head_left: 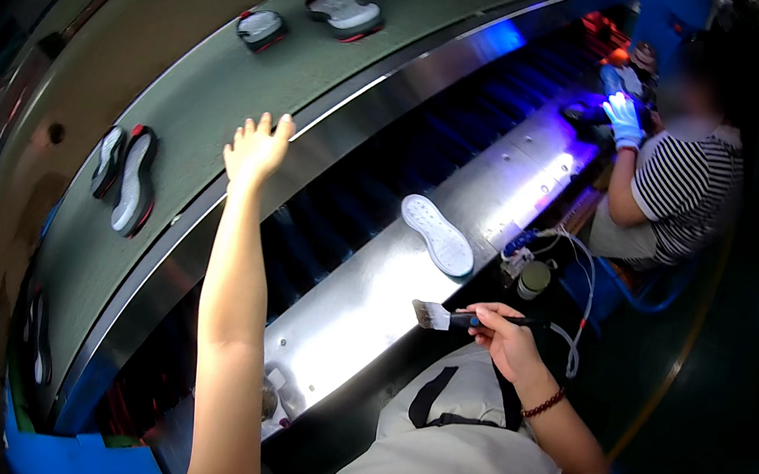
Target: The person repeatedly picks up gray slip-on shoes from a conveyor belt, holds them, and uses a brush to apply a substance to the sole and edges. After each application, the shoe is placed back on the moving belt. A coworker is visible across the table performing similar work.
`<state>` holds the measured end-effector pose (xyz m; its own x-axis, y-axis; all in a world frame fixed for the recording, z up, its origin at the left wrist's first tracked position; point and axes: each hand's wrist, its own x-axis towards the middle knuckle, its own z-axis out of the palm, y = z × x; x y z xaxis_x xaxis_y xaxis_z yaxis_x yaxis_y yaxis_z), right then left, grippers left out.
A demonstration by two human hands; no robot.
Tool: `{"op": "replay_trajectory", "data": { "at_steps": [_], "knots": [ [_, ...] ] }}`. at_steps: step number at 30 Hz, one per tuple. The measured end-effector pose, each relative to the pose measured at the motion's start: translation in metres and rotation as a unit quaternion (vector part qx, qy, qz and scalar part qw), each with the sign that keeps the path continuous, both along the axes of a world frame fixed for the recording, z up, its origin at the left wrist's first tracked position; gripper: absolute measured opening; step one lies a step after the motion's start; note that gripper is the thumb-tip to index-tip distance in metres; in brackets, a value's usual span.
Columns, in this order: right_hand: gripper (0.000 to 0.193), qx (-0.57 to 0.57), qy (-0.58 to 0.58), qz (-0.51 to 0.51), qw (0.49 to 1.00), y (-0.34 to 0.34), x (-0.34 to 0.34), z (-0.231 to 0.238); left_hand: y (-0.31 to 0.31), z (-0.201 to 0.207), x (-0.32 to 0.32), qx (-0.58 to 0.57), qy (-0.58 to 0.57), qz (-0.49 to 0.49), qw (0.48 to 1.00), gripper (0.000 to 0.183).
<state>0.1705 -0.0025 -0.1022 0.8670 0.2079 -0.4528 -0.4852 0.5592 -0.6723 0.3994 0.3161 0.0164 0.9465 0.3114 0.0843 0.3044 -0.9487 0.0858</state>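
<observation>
My left hand reaches over the inner edge of a green conveyor belt, its fingers spread and holding nothing. Close by on the belt lie dark shoe soles with pale insides and red trim, including one upright-lying sole to the left and a pair farther up, the nearer one a sole. My right hand grips the black handle of a flat brush, bristles pointing left, above the front edge of a metal ledge. Beyond the brush, a white shoe sole rests on that ledge.
A lidded container and pale hoses stand right of the ledge. At the far right, a co-worker in a striped shirt works with a gloved hand under violet light. A dark roller track runs between belt and ledge.
</observation>
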Motion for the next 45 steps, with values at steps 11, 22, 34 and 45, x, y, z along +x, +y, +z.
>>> {"op": "replay_trajectory", "data": {
  "at_steps": [11, 22, 34, 45],
  "knots": [
    [0.014, 0.022, -0.062, 0.021, 0.998, 0.007, 0.011, -0.013, -0.009, -0.002, -0.001, -0.001, -0.025, 0.004, 1.0, 0.068],
    [0.015, 0.05, -0.033, 0.058, 0.996, -0.008, 0.025, -0.049, -0.022, 0.003, -0.013, -0.01, -0.042, 0.022, 0.999, 0.067],
    [0.013, 0.034, -0.027, 0.124, 0.991, -0.024, 0.078, -0.04, -0.028, 0.005, -0.019, -0.02, -0.031, 0.043, 0.998, 0.068],
    [0.017, 0.066, -0.027, 0.092, 0.993, -0.06, 0.111, -0.048, -0.033, 0.008, -0.022, -0.008, -0.061, 0.062, 0.996, 0.076]
  ]
}}
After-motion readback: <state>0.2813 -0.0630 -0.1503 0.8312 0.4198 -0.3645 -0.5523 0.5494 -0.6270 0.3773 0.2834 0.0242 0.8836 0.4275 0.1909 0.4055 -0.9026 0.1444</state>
